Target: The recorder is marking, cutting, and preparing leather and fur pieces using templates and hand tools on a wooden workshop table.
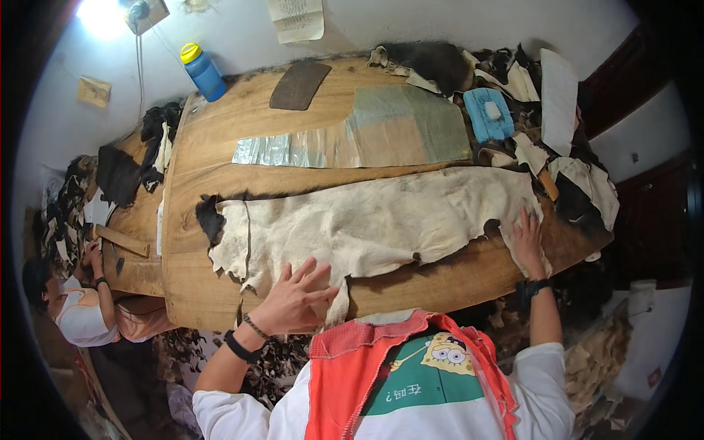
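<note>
Across the wooden table (187,220), one pale hide (367,220) lies lengthwise, skin side up, nearest the person; dark fur shows at its left tip and along its upper edge. Left hand (295,297): palm down, fingers spread, grasping nothing, at the hide's lower edge toward the left; cannot tell whether the fingertips press on it. Right hand (526,242): unclenched, fingers extended, laid on the hide's right end.

Just beyond the hide: a shaped, partly shiny sheet (396,132). Farther back: a dark brown flat piece (299,86) and a blue bottle (206,77) with yellow cap. At right: a blue pad (478,127) bearing a small white block (494,110), near a long white slab (559,103) and fur scraps (440,64). Far left: a co-worker (86,317) at the adjoining surface.
</note>
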A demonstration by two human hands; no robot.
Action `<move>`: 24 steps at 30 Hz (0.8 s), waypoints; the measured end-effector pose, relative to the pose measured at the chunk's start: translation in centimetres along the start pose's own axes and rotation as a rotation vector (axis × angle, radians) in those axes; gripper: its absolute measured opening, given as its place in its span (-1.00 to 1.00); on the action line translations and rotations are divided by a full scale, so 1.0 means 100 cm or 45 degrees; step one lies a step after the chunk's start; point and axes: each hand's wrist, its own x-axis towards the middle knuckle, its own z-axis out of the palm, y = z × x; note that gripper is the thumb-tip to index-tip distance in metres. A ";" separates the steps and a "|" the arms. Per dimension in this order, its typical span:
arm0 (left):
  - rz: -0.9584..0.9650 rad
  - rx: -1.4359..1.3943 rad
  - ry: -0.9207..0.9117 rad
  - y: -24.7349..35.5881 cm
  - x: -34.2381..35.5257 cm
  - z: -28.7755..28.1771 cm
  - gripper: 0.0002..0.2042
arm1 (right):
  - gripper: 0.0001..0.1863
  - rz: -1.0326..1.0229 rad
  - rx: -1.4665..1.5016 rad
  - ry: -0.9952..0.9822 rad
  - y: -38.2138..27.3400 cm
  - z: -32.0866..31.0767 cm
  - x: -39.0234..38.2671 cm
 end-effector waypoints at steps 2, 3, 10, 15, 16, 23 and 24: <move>0.107 -0.355 0.024 0.000 -0.019 -0.006 -0.40 | -0.39 -0.061 -0.009 -0.098 0.014 -0.013 0.015; 0.084 -0.352 0.032 -0.001 -0.025 -0.007 -0.40 | -0.39 -0.084 -0.001 -0.097 0.009 -0.025 0.023; -0.545 0.003 0.657 -0.127 -0.028 -0.026 -0.46 | -0.52 -0.534 0.163 0.022 -0.054 -0.036 0.053; -1.237 0.158 0.216 -0.102 -0.014 -0.026 -0.17 | -0.26 -0.752 0.062 -0.216 -0.117 -0.026 0.028; -1.389 0.013 0.137 -0.088 -0.007 -0.031 -0.16 | -0.16 -0.644 -0.070 -0.303 -0.116 -0.025 0.026; -1.592 0.252 0.239 -0.105 -0.074 0.018 -0.27 | -0.13 -0.596 0.003 -0.305 -0.118 -0.028 0.026; -1.751 0.166 0.252 -0.115 -0.092 0.017 -0.28 | -0.12 -0.577 -0.007 -0.308 -0.118 -0.028 0.028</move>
